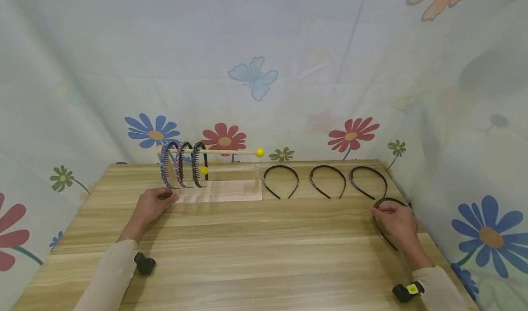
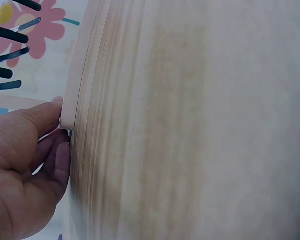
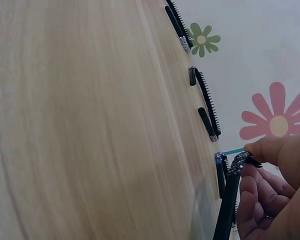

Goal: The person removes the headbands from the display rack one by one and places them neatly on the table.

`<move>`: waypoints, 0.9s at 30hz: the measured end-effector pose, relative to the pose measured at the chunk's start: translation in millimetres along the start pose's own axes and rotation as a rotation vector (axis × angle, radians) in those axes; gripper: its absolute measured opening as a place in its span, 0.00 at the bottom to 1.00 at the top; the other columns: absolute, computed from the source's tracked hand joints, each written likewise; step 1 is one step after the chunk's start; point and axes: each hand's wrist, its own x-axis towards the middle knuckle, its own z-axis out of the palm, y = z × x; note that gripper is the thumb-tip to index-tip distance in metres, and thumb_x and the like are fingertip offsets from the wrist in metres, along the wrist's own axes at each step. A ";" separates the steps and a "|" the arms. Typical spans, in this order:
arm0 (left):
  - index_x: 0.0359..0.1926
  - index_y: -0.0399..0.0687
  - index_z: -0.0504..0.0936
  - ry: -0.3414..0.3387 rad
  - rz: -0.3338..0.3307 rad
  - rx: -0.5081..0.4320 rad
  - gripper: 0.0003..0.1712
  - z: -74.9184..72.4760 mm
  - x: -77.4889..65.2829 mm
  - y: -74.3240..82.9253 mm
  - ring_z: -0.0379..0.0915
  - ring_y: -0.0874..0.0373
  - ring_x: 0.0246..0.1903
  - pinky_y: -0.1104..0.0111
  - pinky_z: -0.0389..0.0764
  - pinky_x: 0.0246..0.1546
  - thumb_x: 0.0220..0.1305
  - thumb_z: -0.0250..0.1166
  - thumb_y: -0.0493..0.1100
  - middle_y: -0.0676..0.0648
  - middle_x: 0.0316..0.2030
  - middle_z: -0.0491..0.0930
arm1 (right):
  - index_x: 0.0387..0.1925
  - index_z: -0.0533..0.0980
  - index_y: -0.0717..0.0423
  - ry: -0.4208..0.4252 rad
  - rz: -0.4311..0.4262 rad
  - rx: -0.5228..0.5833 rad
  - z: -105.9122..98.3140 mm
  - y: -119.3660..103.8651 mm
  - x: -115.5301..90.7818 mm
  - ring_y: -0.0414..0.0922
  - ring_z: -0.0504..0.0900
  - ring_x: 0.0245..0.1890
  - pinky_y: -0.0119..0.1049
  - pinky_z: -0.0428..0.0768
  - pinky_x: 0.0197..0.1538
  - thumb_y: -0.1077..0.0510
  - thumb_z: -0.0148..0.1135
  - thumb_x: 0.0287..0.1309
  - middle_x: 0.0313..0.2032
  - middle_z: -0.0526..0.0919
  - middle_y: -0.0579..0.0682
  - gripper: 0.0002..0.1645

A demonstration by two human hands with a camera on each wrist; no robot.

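Note:
My left hand (image 1: 151,205) is at the front left corner of a wooden headband rack (image 1: 235,192). In the left wrist view its thumb lies against the base corner (image 2: 69,117), with the fingers curled at the end. Three glittery toothed headbands hang on the rack's rods: a blue one (image 1: 163,166), a pinkish one (image 1: 179,166) and a dark one (image 1: 195,166). Over at the table's right side, my right hand (image 1: 398,219) pinches a black headband (image 3: 227,205) between thumb and fingers at a dark sparkly part.
Between the rack and my right hand, three more headbands lie in a row: one (image 1: 298,182), a second (image 1: 344,182) and a blue-trimmed one (image 1: 351,176). Yellow balls cap the rod ends (image 1: 259,152). A flowered cloth (image 1: 288,118) hangs behind the wooden table (image 1: 264,247).

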 end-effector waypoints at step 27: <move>0.56 0.32 0.83 0.000 0.001 -0.006 0.24 -0.6 -1.3 4.3 0.81 0.36 0.53 0.45 0.80 0.52 0.73 0.65 0.50 0.33 0.52 0.85 | 0.47 0.84 0.69 -0.087 -0.064 -0.057 2.1 20.5 11.9 0.61 0.86 0.43 0.43 0.82 0.39 0.41 0.70 0.62 0.42 0.89 0.63 0.32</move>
